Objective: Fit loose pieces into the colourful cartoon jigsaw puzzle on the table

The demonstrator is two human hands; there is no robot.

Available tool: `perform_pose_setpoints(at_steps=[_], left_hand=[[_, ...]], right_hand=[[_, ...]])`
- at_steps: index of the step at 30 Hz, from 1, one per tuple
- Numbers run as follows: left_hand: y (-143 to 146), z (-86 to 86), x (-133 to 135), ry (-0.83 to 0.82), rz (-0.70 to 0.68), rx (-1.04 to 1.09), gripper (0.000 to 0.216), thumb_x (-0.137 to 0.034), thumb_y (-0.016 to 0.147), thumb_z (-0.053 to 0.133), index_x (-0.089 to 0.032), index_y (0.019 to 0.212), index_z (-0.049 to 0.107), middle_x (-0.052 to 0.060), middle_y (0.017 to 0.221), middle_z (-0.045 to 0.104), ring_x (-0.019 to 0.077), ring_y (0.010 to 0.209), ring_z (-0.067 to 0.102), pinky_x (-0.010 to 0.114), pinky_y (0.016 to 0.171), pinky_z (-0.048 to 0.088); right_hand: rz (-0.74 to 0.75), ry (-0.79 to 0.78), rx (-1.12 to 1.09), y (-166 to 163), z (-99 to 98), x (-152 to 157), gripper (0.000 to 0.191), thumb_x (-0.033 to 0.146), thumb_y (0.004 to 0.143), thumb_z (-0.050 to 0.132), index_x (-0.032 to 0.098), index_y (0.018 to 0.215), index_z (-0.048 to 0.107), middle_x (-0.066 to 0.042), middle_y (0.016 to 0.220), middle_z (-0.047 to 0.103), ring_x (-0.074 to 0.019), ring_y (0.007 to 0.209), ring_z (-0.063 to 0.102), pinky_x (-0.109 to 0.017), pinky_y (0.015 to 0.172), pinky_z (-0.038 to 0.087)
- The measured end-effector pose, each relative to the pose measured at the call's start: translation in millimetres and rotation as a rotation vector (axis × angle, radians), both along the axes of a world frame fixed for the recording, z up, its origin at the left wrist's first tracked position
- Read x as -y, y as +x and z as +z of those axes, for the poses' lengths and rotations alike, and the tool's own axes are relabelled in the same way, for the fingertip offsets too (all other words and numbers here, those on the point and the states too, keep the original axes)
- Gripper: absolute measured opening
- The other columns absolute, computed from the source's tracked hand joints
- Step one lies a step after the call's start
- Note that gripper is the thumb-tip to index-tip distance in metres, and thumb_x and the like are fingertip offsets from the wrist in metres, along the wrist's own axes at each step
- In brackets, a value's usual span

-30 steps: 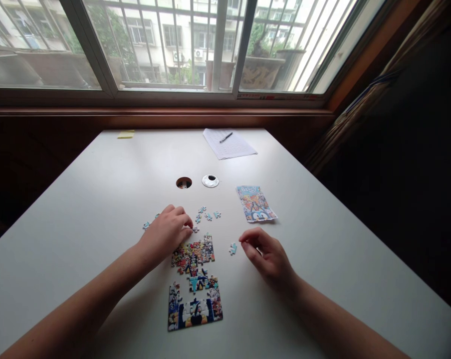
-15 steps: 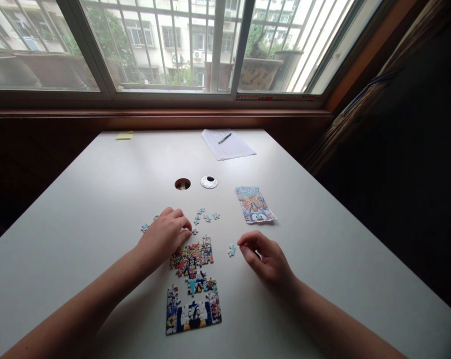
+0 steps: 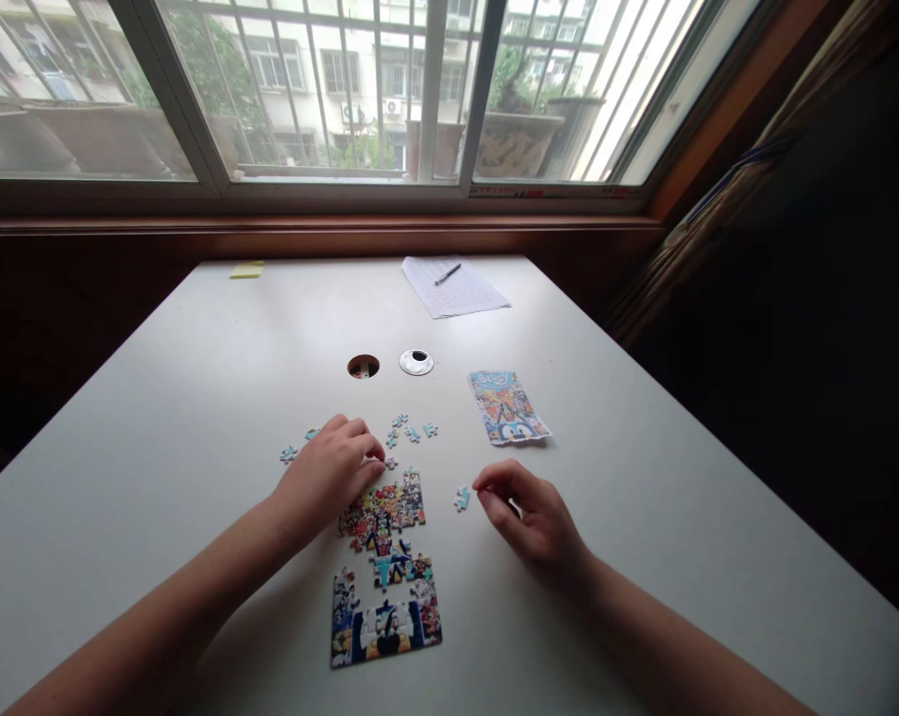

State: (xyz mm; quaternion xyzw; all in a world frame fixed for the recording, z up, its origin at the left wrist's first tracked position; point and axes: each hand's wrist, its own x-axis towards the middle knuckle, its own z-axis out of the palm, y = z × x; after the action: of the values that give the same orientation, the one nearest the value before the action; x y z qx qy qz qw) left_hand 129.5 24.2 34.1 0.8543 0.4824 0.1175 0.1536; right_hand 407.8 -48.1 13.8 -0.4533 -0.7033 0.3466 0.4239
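Observation:
My left hand [image 3: 337,457] is closed in a pinch, thumb and index finger at the edge of a small puzzle piece [image 3: 391,463]. Just below it lies a joined upper section [image 3: 401,505] of a colourful jigsaw, partly covered by the hand. Nearer to me is the lower section [image 3: 387,631], with a gap in its middle left, and a small joined cluster [image 3: 394,570] sits between the two. My right hand [image 3: 528,517] rests on the table with thumb and index tips together, nothing visible in them. A light blue piece [image 3: 461,498] lies beside those fingertips.
Several loose pieces [image 3: 413,435] lie beyond the left hand, and a few more [image 3: 289,453] to its left. A picture sheet [image 3: 506,408] is at the right. Farther back are a cable hole [image 3: 364,367], its round cover [image 3: 418,363], paper [image 3: 456,298], a pen [image 3: 448,274] and yellow notes [image 3: 247,269].
The piece at my left fingertips has shifted slightly to the right, along with the fingertips. My right hand stays in place.

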Motion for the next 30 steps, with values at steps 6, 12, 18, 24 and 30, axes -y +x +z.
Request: perform_pose_setpoints(at_steps=[6,12,18,24,30], left_hand=[[0,-0.1,1,0.021,-0.015,-0.01,0.014,-0.023,0.091,0.061,-0.024,0.094,0.074,0.004,0.099,0.067,0.0243,0.098,0.054,0.038,0.084,0.047],[0,0.7,2,0.026,-0.021,-0.021,0.012,-0.022,0.091,0.063,-0.024,0.095,0.074,0.004,0.099,0.068,0.0241,0.098,0.055,0.039,0.084,0.047],[-6,6.1,-4,-0.004,-0.061,-0.052,0.014,-0.021,0.092,0.064,-0.024,0.099,0.075,0.004,0.101,0.069,0.0238,0.099,0.055,0.037,0.083,0.048],[-24,19.6,-12,0.083,-0.042,-0.091,0.017,-0.021,0.095,0.059,-0.024,0.101,0.075,0.004,0.103,0.07,0.0228,0.099,0.054,0.036,0.083,0.047],[-49,41.6,-18,0.139,0.018,-0.143,0.022,-0.028,0.094,0.055,-0.025,0.103,0.074,0.004,0.104,0.07,0.0232,0.098,0.055,0.035,0.082,0.044]], right_hand=[[-0.01,0.0,0.008,0,1.0,1,0.007,0.023,0.095,0.053,0.021,0.096,0.06,0.001,0.072,0.058,-0.0135,0.063,0.052,-0.026,0.056,0.04],[-0.015,0.005,0.013,-1,1.0,-1,0.007,0.023,0.095,0.053,0.021,0.096,0.06,0.001,0.071,0.057,-0.0135,0.062,0.052,-0.026,0.056,0.04],[-0.019,0.006,0.018,0,0.1,0,0.007,0.024,0.095,0.053,0.021,0.097,0.06,0.001,0.072,0.058,-0.0137,0.063,0.053,-0.026,0.057,0.041],[-0.026,-0.003,0.021,0,1.2,0,0.008,0.025,0.096,0.053,0.021,0.097,0.06,0.0,0.073,0.059,-0.0141,0.064,0.054,-0.026,0.058,0.041],[-0.026,-0.001,0.032,1,2.0,2,0.009,0.026,0.096,0.053,0.02,0.096,0.06,0.001,0.069,0.056,-0.0131,0.061,0.051,-0.026,0.056,0.039]])
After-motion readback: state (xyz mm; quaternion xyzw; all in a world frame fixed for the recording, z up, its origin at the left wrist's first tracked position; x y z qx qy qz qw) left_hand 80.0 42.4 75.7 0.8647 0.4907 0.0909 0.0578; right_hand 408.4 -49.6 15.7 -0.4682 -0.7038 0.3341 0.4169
